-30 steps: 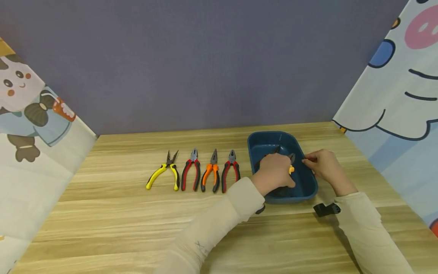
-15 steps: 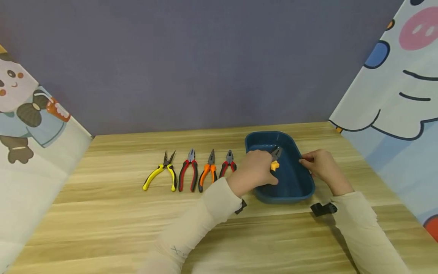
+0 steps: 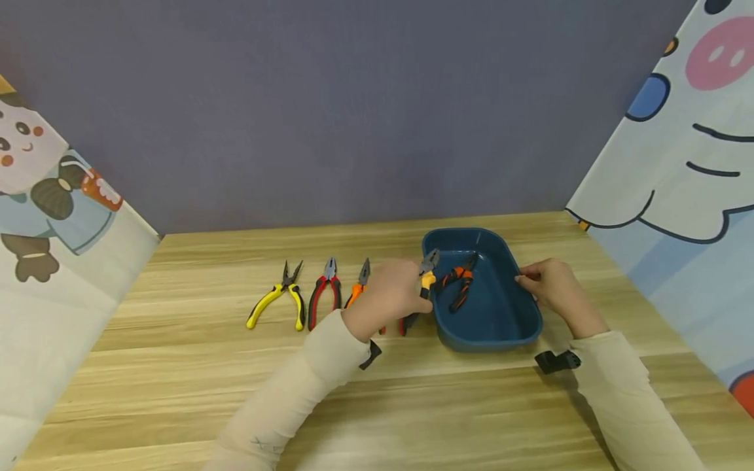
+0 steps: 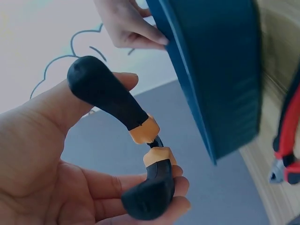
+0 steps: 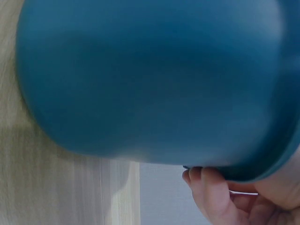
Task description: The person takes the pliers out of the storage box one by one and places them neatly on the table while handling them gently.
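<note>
My left hand [image 3: 385, 294] grips a pair of pliers [image 3: 428, 280] with black and yellow-orange handles, held up at the left edge of a blue plastic bin [image 3: 497, 314]. In the left wrist view the thumb lies along one black handle [image 4: 105, 91] and the fingers along the other. My right hand [image 3: 556, 288] pinches the bin's right rim; in the right wrist view its fingers [image 5: 213, 187] are at the rim. Orange-and-black pliers [image 3: 462, 281] lie inside the bin.
Left of the bin lie yellow-and-black pliers [image 3: 268, 306], red-and-black pliers [image 3: 320, 297] and orange pliers [image 3: 357, 291], partly behind my left hand. Another red-and-black pair [image 3: 406, 324] is mostly hidden under that hand. A grey panel [image 3: 353, 118] stands behind the wooden table [image 3: 177, 379].
My left hand has come up out of the bin and moved left with the black and yellow-orange pliers. This uncovers the orange-and-black pliers inside. My right hand stays on the rim.
</note>
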### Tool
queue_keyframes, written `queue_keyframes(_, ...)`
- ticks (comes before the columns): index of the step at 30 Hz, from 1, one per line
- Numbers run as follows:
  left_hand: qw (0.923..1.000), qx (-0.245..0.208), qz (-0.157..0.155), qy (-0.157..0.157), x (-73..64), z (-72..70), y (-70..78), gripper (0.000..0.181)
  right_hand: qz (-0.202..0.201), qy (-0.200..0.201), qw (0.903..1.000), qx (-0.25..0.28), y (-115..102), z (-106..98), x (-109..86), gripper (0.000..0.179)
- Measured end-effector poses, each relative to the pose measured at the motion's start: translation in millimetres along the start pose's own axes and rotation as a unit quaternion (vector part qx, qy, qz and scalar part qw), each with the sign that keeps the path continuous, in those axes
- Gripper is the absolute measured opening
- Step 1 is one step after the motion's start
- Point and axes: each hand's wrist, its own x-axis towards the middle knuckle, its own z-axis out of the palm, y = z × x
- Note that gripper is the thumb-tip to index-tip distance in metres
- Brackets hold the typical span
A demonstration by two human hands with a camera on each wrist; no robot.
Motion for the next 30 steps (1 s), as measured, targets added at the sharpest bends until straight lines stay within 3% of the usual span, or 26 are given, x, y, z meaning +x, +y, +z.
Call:
queue_keyframes(14, 0.9983, -0.02, -0.054, 0.008, -12.4, 1.9, -45.5, 0.037, 0.006, 0.001, 1.0, -0.002, 0.3, 2.2, 0.1, 0.028)
queue_keyframes(19, 0.9976, 0.002, -0.066, 0.019, -15.8, 3.5, -60.9, 0.04, 0.011, -0.006, 0.9999, -0.002, 0.3, 2.4, 0.0, 0.029)
queue_keyframes(23, 0.9962, 0.025, -0.081, 0.02, -18.8, 4.7, -73.6, 0.032, 0.01, -0.007, 0.9999, -0.005, 0.3, 2.1, -0.4, 0.028)
queue_keyframes(27, 0.9947, 0.022, -0.099, 0.02, -24.4, 5.6, -85.9, 0.054, 0.009, -0.006, 0.9999, -0.003, 0.4, 2.0, -0.4, 0.028)
queue_keyframes(30, 0.9941, 0.003, -0.106, 0.025, -29.0, 6.4, -93.9, 0.038, 0.004, -0.001, 1.0, -0.005, 0.6, 1.8, -0.5, 0.027)
